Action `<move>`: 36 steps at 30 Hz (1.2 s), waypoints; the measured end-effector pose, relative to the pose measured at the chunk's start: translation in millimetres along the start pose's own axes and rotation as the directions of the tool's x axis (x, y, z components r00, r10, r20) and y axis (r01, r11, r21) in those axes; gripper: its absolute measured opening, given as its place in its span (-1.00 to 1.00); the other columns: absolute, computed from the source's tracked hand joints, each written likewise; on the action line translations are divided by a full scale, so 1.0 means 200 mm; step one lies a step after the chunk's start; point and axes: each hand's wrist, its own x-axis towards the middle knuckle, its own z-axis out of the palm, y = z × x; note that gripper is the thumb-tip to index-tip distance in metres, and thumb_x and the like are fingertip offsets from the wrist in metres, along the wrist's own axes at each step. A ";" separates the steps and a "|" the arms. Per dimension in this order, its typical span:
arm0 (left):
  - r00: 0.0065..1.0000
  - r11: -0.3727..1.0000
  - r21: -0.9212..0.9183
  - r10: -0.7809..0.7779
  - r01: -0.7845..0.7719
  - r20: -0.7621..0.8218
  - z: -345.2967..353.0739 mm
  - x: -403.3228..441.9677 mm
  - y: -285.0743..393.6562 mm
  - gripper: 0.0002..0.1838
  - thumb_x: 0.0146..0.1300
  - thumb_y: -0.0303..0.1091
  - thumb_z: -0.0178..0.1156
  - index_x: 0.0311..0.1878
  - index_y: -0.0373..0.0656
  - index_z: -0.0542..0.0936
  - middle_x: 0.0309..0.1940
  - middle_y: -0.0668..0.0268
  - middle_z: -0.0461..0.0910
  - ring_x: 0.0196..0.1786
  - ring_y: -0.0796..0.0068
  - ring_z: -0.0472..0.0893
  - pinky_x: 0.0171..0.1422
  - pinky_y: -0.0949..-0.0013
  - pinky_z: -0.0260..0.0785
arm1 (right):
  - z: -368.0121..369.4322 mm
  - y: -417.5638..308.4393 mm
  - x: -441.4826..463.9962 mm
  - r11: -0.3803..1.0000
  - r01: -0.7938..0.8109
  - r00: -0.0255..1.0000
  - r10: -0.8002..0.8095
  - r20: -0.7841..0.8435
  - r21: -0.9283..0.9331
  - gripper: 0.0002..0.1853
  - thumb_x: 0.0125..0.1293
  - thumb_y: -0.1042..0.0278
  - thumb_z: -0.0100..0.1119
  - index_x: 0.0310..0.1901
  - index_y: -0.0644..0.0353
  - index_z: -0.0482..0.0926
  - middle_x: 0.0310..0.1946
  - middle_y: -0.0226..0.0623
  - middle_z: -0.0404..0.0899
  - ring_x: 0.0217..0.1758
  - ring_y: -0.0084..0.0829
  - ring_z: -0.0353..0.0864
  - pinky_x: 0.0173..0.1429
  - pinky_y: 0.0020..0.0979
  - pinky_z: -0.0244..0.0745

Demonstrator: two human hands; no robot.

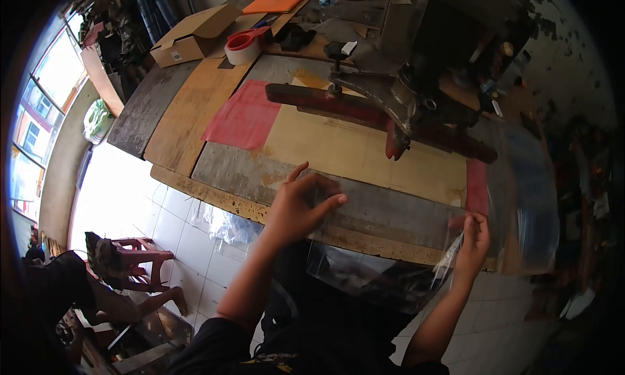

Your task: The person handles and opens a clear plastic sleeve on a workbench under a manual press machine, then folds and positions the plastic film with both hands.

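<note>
My right hand [474, 241] is closed on the edge of a clear plastic sheet [390, 280], at the right end of the bench's front edge. The sheet hangs below that edge, over my lap. My left hand [305, 202] is above the bench front, thumb stretched to the right and fingers apart, with nothing visible in it; some fingers are blurred. Beyond my hands is a press-like machine with a long dark red bar [371, 114]. Under the bar lies a yellowish sheet [364, 147] with red pieces [237, 118] at its ends.
A cardboard box [195, 36], tape rolls [244, 46] and an orange sheet [278, 0] lie at the back left. More clear plastic [537, 206] lies at the right. On the left floor are a red stool [143, 258] and another person's leg [156, 306].
</note>
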 end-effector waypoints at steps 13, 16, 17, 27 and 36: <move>0.986 0.920 -0.357 -0.138 0.164 0.098 0.01 -0.02 -0.03 -0.80 0.42 -0.28 0.31 -0.21 -0.23 0.75 -0.30 0.27 0.79 -0.10 0.27 0.73 0.14 0.26 0.49 | -0.04 -0.01 0.01 0.991 -0.010 0.997 -0.001 0.083 0.136 -0.71 0.50 0.30 0.28 0.09 0.33 0.56 -0.26 -0.34 0.67 -0.15 -0.55 0.63 0.10 -0.48 0.43; 0.990 0.931 -0.350 -0.055 0.099 0.133 -0.01 -0.01 -0.04 -0.80 0.55 -0.37 0.17 -0.16 -0.29 0.69 -0.22 0.28 0.79 -0.10 0.52 0.72 0.10 0.41 0.50 | -0.05 0.00 0.02 0.983 -0.010 0.995 -0.009 0.103 0.182 -0.67 0.45 0.36 0.35 0.13 0.34 0.56 -0.26 -0.35 0.68 -0.14 -0.57 0.64 0.08 -0.51 0.44; 0.991 0.943 -0.322 -0.038 0.077 0.126 -0.01 -0.01 -0.03 -0.76 0.56 -0.33 0.15 -0.15 -0.29 0.69 -0.23 0.29 0.79 -0.10 0.53 0.71 0.09 0.41 0.49 | -0.05 0.00 0.01 0.981 -0.021 0.994 0.000 0.108 0.194 -0.64 0.42 0.38 0.39 0.14 0.34 0.56 -0.25 -0.37 0.67 -0.13 -0.58 0.64 0.07 -0.52 0.44; 0.983 0.937 -0.320 -0.090 0.139 0.163 -0.05 -0.01 0.03 -0.68 0.59 -0.29 0.06 -0.13 -0.29 0.72 -0.23 0.24 0.82 -0.06 0.32 0.71 0.24 0.27 0.43 | -0.07 0.01 0.01 0.987 -0.020 0.993 0.000 0.121 0.161 -0.57 0.37 0.37 0.46 0.18 0.34 0.55 -0.19 -0.39 0.67 -0.12 -0.66 0.58 0.02 -0.61 0.39; 0.983 0.922 -0.360 -0.090 0.142 0.157 -0.05 -0.02 0.04 -0.64 0.64 -0.22 0.02 -0.08 -0.32 0.68 -0.25 0.27 0.81 -0.44 0.69 0.52 -0.24 0.52 0.41 | -0.06 0.01 0.01 0.988 -0.048 0.992 0.029 0.125 0.147 -0.54 0.38 0.39 0.44 0.23 0.33 0.52 -0.19 -0.39 0.66 -0.12 -0.62 0.58 0.09 -0.55 0.44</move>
